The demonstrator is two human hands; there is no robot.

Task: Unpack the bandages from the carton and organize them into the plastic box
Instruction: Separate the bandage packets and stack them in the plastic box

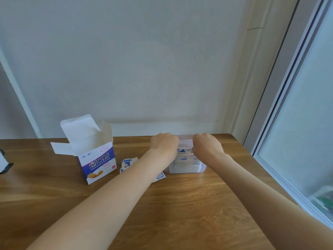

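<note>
A clear plastic box (202,169) stands on the wooden table near the wall, packed with a row of white-and-blue bandage packets (185,161). Both of my hands are over its far half. My left hand (164,143) and my right hand (207,144) have curled fingers pinching the ends of the bandage packets at the back of the row; the fingertips are hidden. The blue-and-white carton (98,162) stands open to the left, flaps up. A few loose bandage packets (127,164) lie between carton and box, one (160,177) partly under my left forearm.
The table (180,204) ends at the wall just behind the box and at a window frame (281,112) on the right. A dark object (4,165) sits at the table's far left edge.
</note>
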